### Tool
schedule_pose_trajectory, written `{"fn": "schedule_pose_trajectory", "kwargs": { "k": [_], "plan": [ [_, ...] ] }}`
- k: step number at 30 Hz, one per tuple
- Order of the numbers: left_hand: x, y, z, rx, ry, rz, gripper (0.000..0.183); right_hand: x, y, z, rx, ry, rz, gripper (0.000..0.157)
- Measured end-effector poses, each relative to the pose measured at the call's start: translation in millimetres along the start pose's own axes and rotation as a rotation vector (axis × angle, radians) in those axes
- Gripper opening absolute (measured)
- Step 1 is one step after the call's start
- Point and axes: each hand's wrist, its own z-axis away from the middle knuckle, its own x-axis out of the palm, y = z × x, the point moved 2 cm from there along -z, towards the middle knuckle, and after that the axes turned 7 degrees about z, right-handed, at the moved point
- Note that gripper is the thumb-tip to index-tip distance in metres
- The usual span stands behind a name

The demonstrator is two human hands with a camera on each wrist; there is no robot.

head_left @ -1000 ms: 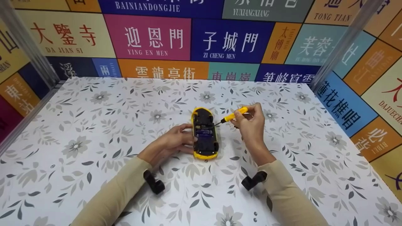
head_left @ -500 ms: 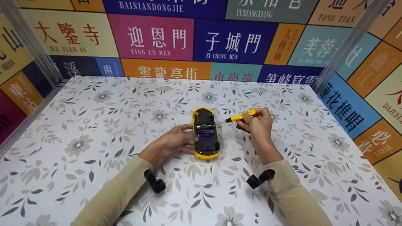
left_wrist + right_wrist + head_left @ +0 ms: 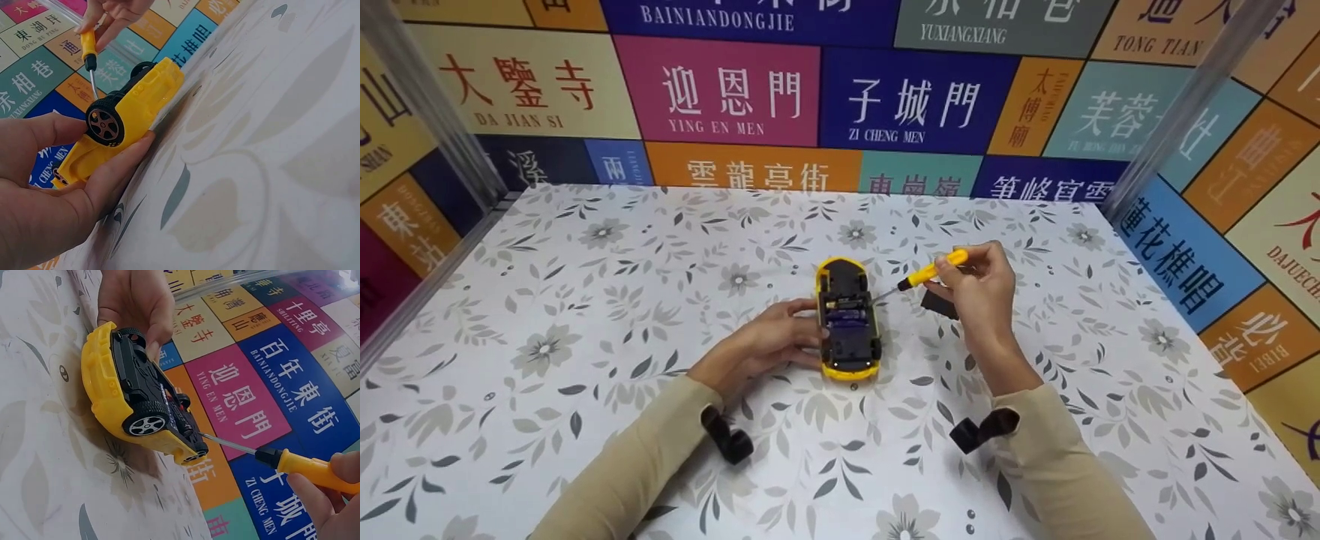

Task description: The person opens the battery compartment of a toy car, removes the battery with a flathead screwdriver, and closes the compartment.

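A yellow toy car (image 3: 849, 369) lies wheels up, its black underside (image 3: 851, 349) facing me and an open compartment with batteries (image 3: 849, 316) near its middle. My left hand (image 3: 769, 337) grips the car from the left, thumb by a wheel (image 3: 105, 125) in the left wrist view and fingers along the yellow body (image 3: 138, 109). In my right hand (image 3: 981, 289) is a yellow-handled screwdriver (image 3: 936, 270), its thin shaft slanting down to the compartment's right edge. A small flat dark piece (image 3: 940, 302) shows under the right hand's fingers.
The table (image 3: 660, 247) wears a white cloth printed with grey leaves and flowers. Patterned panels (image 3: 720, 94) with large characters stand at the back and sides. Black straps (image 3: 727, 435) hang at both sleeve cuffs.
The screwdriver first reached further across the compartment, its handle dipping, then drew back to the car's right edge with the handle raised. The left hand and car stay nearly in place.
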Motion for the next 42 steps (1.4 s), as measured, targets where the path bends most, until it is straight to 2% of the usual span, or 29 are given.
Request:
{"fn": "schedule_pose_trajectory", "kwargs": {
  "k": [11, 19, 25, 28, 37, 42],
  "plan": [
    [0.0, 0.1, -0.4, 0.004, 0.004, 0.002, 0.069, 8.3, -4, 11, -0.152, -0.049, 0.117, 0.023],
    [2.4, -3.5, -2.2, 0.014, 0.001, -0.006, 0.069, 12.5, -1, 19, -0.250, -0.016, 0.235, 0.022],
    [3.4, -2.4, -0.9, 0.014, 0.011, -0.017, 0.071, 18.7, 0, 20, -0.282, -0.021, 0.259, 0.020],
    [4.3, -1.2, -0.6, 0.007, 0.025, -0.023, 0.072, 16.5, 3, 16, -0.221, -0.035, 0.226, 0.021],
    [2.4, -0.5, -0.4, 0.001, 0.015, -0.013, 0.071, 0.3, 20, -9, 0.185, -0.066, -0.037, 0.014],
    [0.8, -1.2, 0.4, -0.003, 0.016, 0.002, 0.069, -6.2, 30, -15, 0.320, -0.071, -0.182, 0.010]
  ]
}}
